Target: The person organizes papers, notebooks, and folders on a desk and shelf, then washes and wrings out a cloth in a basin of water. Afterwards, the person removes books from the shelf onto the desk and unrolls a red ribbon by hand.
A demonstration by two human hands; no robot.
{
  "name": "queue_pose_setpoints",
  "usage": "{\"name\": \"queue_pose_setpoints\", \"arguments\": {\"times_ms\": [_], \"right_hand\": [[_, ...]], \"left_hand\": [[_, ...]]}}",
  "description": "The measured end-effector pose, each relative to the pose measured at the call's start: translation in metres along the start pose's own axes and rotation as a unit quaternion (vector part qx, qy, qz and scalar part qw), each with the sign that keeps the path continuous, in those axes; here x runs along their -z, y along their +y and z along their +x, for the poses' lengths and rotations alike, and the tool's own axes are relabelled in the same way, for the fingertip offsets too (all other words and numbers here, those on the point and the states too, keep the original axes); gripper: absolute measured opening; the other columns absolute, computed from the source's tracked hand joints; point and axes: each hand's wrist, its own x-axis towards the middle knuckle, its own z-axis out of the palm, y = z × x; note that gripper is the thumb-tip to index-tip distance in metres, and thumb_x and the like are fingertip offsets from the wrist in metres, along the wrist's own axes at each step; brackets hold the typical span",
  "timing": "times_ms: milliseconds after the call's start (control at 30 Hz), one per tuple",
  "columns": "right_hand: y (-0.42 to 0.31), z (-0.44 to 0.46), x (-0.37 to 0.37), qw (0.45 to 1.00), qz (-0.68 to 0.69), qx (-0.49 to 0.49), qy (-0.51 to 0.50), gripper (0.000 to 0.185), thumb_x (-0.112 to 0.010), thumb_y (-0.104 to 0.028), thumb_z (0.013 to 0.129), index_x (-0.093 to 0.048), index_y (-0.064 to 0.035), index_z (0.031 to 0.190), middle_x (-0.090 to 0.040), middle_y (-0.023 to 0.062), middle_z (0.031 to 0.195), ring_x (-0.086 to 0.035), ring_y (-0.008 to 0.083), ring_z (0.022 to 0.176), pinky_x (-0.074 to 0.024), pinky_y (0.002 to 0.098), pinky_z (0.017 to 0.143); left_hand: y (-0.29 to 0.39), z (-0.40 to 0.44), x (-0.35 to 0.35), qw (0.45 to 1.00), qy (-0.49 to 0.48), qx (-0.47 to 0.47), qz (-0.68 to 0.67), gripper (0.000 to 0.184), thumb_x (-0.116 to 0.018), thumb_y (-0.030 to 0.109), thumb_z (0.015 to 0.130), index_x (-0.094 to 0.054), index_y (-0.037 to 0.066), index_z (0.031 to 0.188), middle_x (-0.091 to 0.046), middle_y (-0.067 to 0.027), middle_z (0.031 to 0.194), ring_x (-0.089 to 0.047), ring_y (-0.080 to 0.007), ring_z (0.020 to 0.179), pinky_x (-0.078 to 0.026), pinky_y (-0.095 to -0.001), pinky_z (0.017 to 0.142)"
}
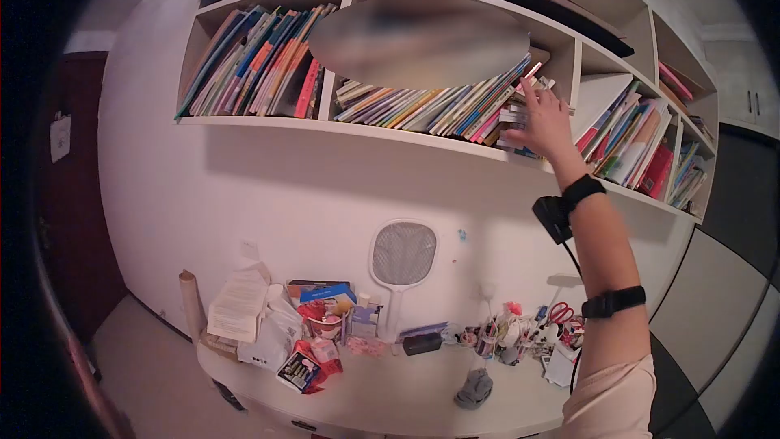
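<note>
My right hand is raised to the wall shelf, at the right end of its middle compartment. Its thumb and fingers are spread around the ends of several pale books, and whether they press on them I cannot tell. Left of the hand, a long row of thin books leans to the right. Beyond the divider to the right, more books lean at a slant. Black straps circle my right wrist and forearm, with a small black device at the wrist. My left hand is out of view.
Colourful books fill the left compartment. Below stands a white desk with papers, a red basket, a grey cloth item and red-handled scissors. An electric fly swatter leans against the wall. A blurred oval hides part of the shelf.
</note>
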Motion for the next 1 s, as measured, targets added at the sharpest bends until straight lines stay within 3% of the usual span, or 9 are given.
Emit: {"name": "queue_pose_setpoints", "arguments": {"times_ms": [200,267,367,500,733,900,933,967,1000], "right_hand": [[-0.020,0.018,-0.009,0.990,-0.109,-0.082,-0.022,0.075,-0.076,-0.037,0.057,-0.046,-0.0089,0.120,-0.057,0.0162,0.104,-0.055,0.0342,0.099,-0.0418,0.0499,0.083],[-0.014,0.027,-0.008,0.995,-0.051,-0.082,-0.022,0.045,-0.071,-0.028,0.061,-0.057,-0.0043,0.097,-0.063,0.0154,0.088,-0.062,0.0315,0.082,-0.0475,0.0472,0.075],[-0.008,0.024,0.007,0.998,-0.056,0.021,-0.005,0.033,-0.069,-0.027,0.064,-0.060,-0.0048,0.086,-0.064,0.0131,0.081,-0.063,0.0281,0.078,-0.0499,0.0419,0.066],[0.002,0.025,0.010,0.995,-0.079,0.045,-0.032,0.048,-0.070,-0.028,0.065,-0.056,-0.0135,0.108,-0.064,0.0129,0.082,-0.063,0.0315,0.078,-0.0503,0.0417,0.068],[0.029,0.025,0.032,0.998,-0.023,0.058,-0.016,0.047,-0.068,-0.025,0.068,-0.054,-0.0091,0.110,-0.062,0.0155,0.095,-0.061,0.0325,0.085,-0.0489,0.0409,0.072],[0.031,0.007,0.029,0.996,-0.034,0.087,0.011,0.052,-0.067,-0.022,0.067,-0.050,-0.0062,0.113,-0.056,0.0167,0.104,-0.058,0.0345,0.089,-0.0481,0.0419,0.072],[0.028,0.006,0.032,0.992,-0.070,0.069,-0.075,0.052,-0.066,-0.021,0.065,-0.050,-0.0071,0.112,-0.053,0.0166,0.105,-0.057,0.0348,0.092,-0.0483,0.0421,0.073],[0.033,0.001,0.024,0.993,-0.065,0.095,-0.024,0.051,-0.066,-0.020,0.064,-0.050,-0.0082,0.111,-0.053,0.0159,0.102,-0.057,0.0349,0.092,-0.0483,0.0430,0.073],[0.035,-0.004,0.026,0.995,-0.032,0.095,0.008,0.052,-0.066,-0.022,0.064,-0.050,-0.0092,0.112,-0.055,0.0158,0.102,-0.058,0.0360,0.089,-0.0485,0.0428,0.073]], "left_hand": [[0.001,-0.013,-0.007,0.998,0.004,0.046,-0.036,0.067,-0.063,0.011,0.082,-0.022,0.002,0.133,-0.042,-0.0142,0.119,-0.043,-0.0248,0.109,-0.034,-0.0380,0.095],[-0.001,-0.017,-0.006,0.998,-0.004,0.050,-0.027,0.066,-0.063,0.012,0.082,-0.023,0.001,0.133,-0.043,-0.0143,0.119,-0.044,-0.0248,0.108,-0.034,-0.0378,0.095],[-0.010,-0.023,-0.002,0.999,-0.019,0.046,-0.017,0.063,-0.062,0.012,0.082,-0.025,0.001,0.132,-0.044,-0.0142,0.119,-0.045,-0.0248,0.106,-0.035,-0.0371,0.094],[-0.014,-0.030,0.006,0.996,-0.014,0.088,0.004,0.057,-0.061,0.011,0.083,-0.030,0.002,0.130,-0.045,-0.0139,0.118,-0.045,-0.0247,0.106,-0.037,-0.0366,0.092],[-0.021,-0.042,0.004,0.988,-0.036,0.151,-0.009,0.054,-0.060,0.013,0.085,-0.032,0.001,0.129,-0.047,-0.0135,0.117,-0.047,-0.0238,0.104,-0.038,-0.0361,0.090],[-0.036,-0.054,-0.013,0.991,-0.087,0.104,-0.005,0.055,-0.062,0.017,0.085,-0.033,0.001,0.129,-0.048,-0.0128,0.115,-0.049,-0.0237,0.100,-0.040,-0.0351,0.087],[-0.028,-0.057,-0.015,0.979,-0.111,0.173,0.012,0.068,-0.057,0.037,0.086,-0.025,0.003,0.136,-0.038,-0.0198,0.130,-0.042,-0.0319,0.116,-0.034,-0.0451,0.095],[-0.044,-0.062,-0.009,0.977,-0.134,0.165,0.013,0.068,-0.057,0.037,0.086,-0.025,0.003,0.136,-0.038,-0.0198,0.130,-0.042,-0.0319,0.116,-0.034,-0.0451,0.095],[-0.073,-0.069,0.001,0.974,-0.164,0.147,0.044,0.068,-0.059,0.036,0.085,-0.021,0.014,0.138,-0.031,-0.0133,0.135,-0.042,-0.0299,0.113,-0.038,-0.0524,0.087]]}}
